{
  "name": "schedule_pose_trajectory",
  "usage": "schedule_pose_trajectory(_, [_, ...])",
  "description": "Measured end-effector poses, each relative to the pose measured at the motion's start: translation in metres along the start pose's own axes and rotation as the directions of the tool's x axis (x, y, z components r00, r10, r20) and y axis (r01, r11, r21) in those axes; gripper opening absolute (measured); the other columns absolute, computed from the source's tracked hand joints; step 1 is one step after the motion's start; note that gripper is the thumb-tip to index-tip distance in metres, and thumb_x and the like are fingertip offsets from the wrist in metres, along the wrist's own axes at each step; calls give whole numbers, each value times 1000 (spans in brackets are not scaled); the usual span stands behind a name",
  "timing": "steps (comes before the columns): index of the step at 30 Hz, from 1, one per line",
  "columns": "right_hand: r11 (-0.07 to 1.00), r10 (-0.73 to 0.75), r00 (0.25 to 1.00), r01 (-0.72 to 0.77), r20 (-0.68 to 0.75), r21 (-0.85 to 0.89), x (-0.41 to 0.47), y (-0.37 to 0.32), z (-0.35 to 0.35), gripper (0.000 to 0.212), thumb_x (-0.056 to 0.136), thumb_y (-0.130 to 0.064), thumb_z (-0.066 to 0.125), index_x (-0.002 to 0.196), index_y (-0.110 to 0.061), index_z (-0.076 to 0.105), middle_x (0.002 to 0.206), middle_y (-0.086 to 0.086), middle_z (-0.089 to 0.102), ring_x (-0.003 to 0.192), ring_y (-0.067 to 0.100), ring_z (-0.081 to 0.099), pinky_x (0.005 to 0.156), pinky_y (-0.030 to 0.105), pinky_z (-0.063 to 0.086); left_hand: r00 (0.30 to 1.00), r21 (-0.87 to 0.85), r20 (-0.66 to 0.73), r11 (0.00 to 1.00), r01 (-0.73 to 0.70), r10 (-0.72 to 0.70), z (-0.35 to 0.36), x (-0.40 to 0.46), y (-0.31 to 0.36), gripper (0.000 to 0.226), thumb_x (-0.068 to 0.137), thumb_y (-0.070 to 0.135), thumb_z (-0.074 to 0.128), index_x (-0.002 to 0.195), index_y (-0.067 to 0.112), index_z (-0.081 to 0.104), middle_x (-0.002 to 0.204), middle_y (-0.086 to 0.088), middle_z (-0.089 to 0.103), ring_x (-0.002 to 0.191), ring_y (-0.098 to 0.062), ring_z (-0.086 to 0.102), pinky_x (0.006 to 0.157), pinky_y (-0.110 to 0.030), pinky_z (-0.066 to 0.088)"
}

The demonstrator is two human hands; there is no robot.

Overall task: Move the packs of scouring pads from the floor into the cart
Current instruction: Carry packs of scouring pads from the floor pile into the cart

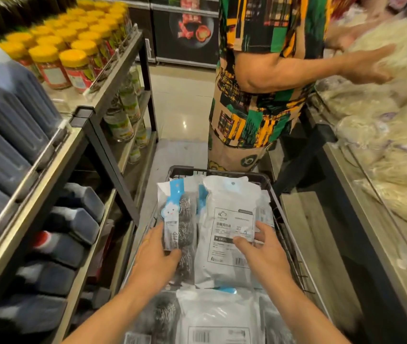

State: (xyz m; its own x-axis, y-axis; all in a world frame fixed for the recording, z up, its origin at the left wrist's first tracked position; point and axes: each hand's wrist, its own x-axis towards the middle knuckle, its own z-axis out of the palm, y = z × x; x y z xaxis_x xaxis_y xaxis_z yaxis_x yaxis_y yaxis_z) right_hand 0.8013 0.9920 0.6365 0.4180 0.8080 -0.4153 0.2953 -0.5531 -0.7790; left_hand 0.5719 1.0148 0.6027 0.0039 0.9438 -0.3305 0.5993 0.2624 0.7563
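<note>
At lower centre, my left hand (156,254) pinches a scouring-pad pack (178,219) while my right hand (263,252) grips a white pack (227,219) over the cart (275,194).

Black wire cart (275,194) in the aisle on a pale tiled floor (180,100), rim dark, sides of thin wire. Inside, packs of scouring pads: a clear pack with blue cloud label (180,219) showing steel-wool pads, lying at the left; just beside it, a white-backed pack (229,219) turned printed side up, overlapping a further blue-edged pack beneath. Nearer the camera, another white pack (219,319) with a barcode, and a steel-wool pack (157,316) at its left, blurred. Cart floor itself hidden under the packs.
</note>
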Motion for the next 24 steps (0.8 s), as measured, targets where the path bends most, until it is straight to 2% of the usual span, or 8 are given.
schedule_pose_trajectory(3, [999, -38, 996, 37, -75, -21, -21, -6, -11, 67, 90, -37, 79, 148, -33, 44, 127, -8, 60, 115, 17, 63, 93, 37, 54, 998, -44, 65, 999, 20, -17, -12, -21, 7, 69, 100, 17, 65, 161, 28, 34, 153, 11, 45, 133, -15, 51, 106, -30, 41])
schedule_pose_trajectory(6, [998, -36, 999, 37, -31, 44, -51, -11, -24, 35, 93, -33, 75, 124, -37, 59, 118, -11, 66, 102, 7, 64, 81, 29, 53, 996, -83, 93, 997, 6, 2, -28, -45, 12, 63, 100, 19, 66, 157, 30, 41, 145, 16, 49, 128, -6, 49, 98, -23, 41])
schedule_pose_trajectory(9, [995, -36, 997, 30, 63, 98, -88, -16, -34, 15, 93, -30, 75, 105, -35, 67, 107, -13, 70, 101, 6, 67, 89, 33, 54, 993, -143, 115, 990, 12, 5, -45, -74, 18, 47, 100, 24, 67, 143, 33, 52, 139, 11, 58, 130, -9, 54, 81, -10, 43])
schedule_pose_trajectory(13, [994, 28, 986, -44, 166, 98, -156, -7, -39, 25, 74, -48, 79, 95, -35, 75, 105, -4, 76, 97, 16, 73, 88, 39, 57, 991, -181, 132, 983, -7, 32, -66, -135, 25, 23, 101, 19, 66, 119, 33, 63, 120, 11, 69, 111, -4, 64, 82, -17, 47])
schedule_pose_trajectory(14, [991, 43, 983, -65, 178, 116, -175, 1, -40, 29, 69, -51, 79, 93, -35, 76, 104, -2, 77, 95, 17, 73, 84, 38, 56, 988, -189, 152, 982, 5, 25, -72, -153, 25, 20, 101, 19, 66, 114, 35, 65, 118, 9, 71, 110, -7, 66, 84, -22, 50])
schedule_pose_trajectory(16, [990, 36, 977, -64, 212, 127, -217, 11, -43, 16, 82, -41, 80, 96, -34, 77, 102, -2, 77, 94, 17, 73, 82, 35, 57, 984, -220, 176, 975, 20, 19, -83, -192, 21, 19, 101, 20, 66, 109, 37, 68, 113, 7, 75, 108, -13, 70, 87, -29, 52])
schedule_pose_trajectory(19, [986, 70, 967, -105, 246, 130, -265, 27, -54, 6, 96, -25, 74, 99, -28, 77, 102, -1, 77, 86, 12, 75, 79, 32, 57, 984, -214, 179, 976, 36, 3, -91, -243, 13, 21, 101, 13, 65, 106, 31, 72, 101, 7, 79, 95, -10, 74, 82, -27, 52])
schedule_pose_trajectory(24, [970, 73, 964, -128, 255, 208, -323, 40, -79, 9, 98, -24, 70, 105, -23, 76, 101, -2, 80, 89, 15, 77, 84, 37, 58, 989, -250, 132, 963, 98, -67, -105, -321, 4, 21, 101, 11, 63, 109, 27, 73, 101, 11, 80, 91, -7, 75, 77, -22, 54])
